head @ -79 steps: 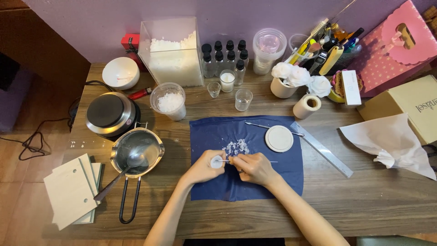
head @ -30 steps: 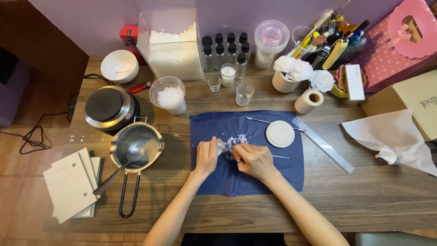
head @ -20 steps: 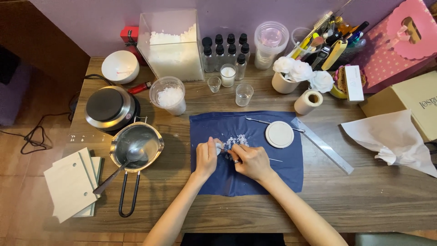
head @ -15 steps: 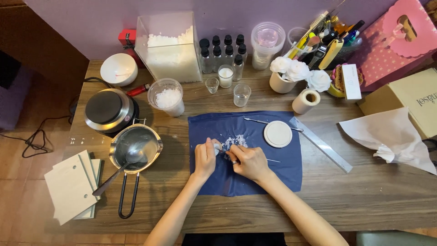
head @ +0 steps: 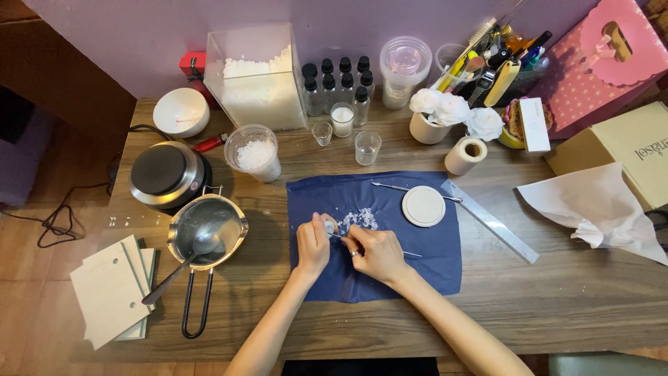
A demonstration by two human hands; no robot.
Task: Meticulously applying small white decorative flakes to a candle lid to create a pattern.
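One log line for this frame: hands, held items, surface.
left hand: pinches small white piece | right hand: thin metal tool | surface: blue cloth

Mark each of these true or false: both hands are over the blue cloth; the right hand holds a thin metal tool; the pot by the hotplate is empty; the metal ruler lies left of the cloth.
1. Both hands, left hand and right hand, are over the blue cloth: true.
2. The right hand holds a thin metal tool: true.
3. The pot is empty: false, a spoon lies in it.
4. The metal ruler lies left of the cloth: false, right.
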